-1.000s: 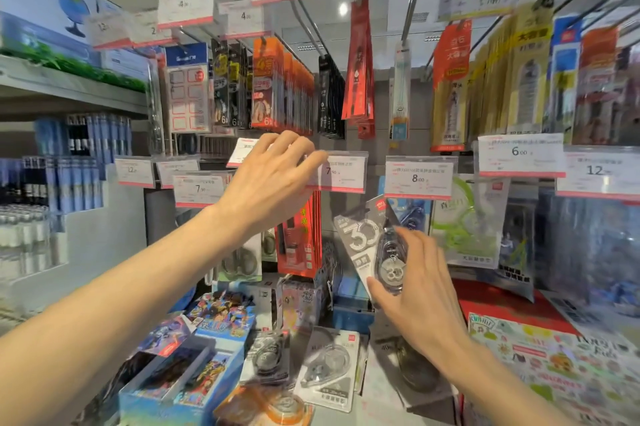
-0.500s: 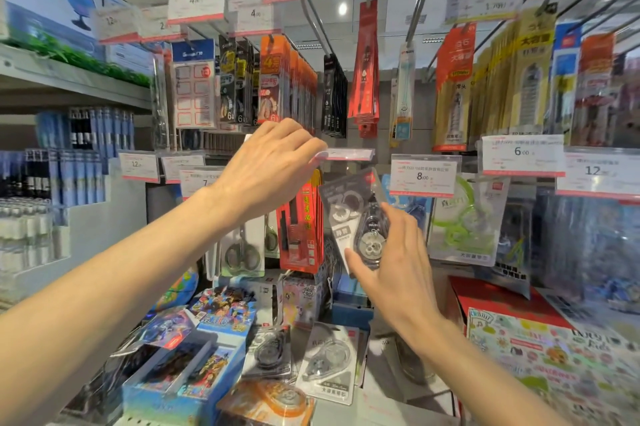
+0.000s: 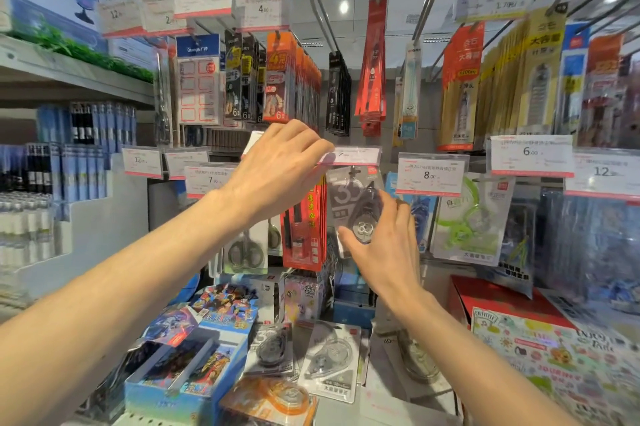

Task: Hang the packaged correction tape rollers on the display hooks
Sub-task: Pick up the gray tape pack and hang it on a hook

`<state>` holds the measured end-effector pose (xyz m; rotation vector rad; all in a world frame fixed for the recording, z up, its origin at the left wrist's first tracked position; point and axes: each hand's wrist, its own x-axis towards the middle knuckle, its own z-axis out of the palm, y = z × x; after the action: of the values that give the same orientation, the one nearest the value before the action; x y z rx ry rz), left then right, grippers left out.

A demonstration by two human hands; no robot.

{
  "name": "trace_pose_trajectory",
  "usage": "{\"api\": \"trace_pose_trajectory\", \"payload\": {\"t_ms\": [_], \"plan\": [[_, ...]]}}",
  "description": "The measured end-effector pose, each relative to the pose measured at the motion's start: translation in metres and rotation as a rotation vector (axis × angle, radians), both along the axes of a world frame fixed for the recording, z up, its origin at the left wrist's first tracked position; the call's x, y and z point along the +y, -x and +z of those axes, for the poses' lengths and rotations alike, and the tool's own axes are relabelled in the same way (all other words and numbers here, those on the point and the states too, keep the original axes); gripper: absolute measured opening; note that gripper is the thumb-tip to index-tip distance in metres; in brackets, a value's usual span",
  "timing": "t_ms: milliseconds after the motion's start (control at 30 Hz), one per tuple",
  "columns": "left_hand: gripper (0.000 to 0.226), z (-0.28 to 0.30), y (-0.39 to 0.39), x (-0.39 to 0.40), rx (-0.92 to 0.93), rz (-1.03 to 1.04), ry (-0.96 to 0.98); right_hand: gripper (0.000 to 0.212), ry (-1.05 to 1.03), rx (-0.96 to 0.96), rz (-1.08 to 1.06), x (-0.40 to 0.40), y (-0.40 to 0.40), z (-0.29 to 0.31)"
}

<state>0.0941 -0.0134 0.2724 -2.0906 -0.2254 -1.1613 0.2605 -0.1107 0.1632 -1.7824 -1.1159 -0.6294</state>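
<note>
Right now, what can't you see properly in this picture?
- Head view: the hook under the flipped-up white price tag is hidden by the tag and the left hand.
- The hang hole of the grey packaged correction tape roller is too small to tell whether it is on a hook; the right hand covers the pack's lower edge.
- Small print on the price tags is blurred.
- The orange tape pack is blurred.

Head-worn view — forward, close to hooks [image 3: 320, 24]
</note>
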Motion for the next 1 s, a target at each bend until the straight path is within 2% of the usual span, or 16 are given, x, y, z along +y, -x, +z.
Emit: {"api": "trace_pose_trajectory", "payload": {"t_ms": [267,533,633,733,867,1000], "plan": [[0.023,-0.006,-0.004,0.004,-0.011,-0.005,-0.047,0.085,0.15,0.111,-0.106,0.036,-0.012,0.005],[0.021,-0.014,-0.005,0.005,0.007,-0.003,-0.02,0.09,0.149,0.127,-0.114,0.052,-0.024,0.001],[0.03,-0.024,-0.001,0.002,0.025,0.011,0.003,0.092,0.14,0.136,-0.075,0.042,-0.023,-0.002],[0.04,-0.047,0.006,0.001,0.019,0.001,0.012,0.084,0.159,0.119,-0.047,0.028,-0.023,-0.011],[0.037,-0.096,0.018,0.008,0.012,-0.07,0.043,0.075,0.244,0.084,-0.017,0.009,-0.025,-0.028],[0.036,-0.161,0.029,0.028,0.163,-0.026,0.311,0.053,0.523,0.029,0.035,0.008,-0.032,-0.052]]}}
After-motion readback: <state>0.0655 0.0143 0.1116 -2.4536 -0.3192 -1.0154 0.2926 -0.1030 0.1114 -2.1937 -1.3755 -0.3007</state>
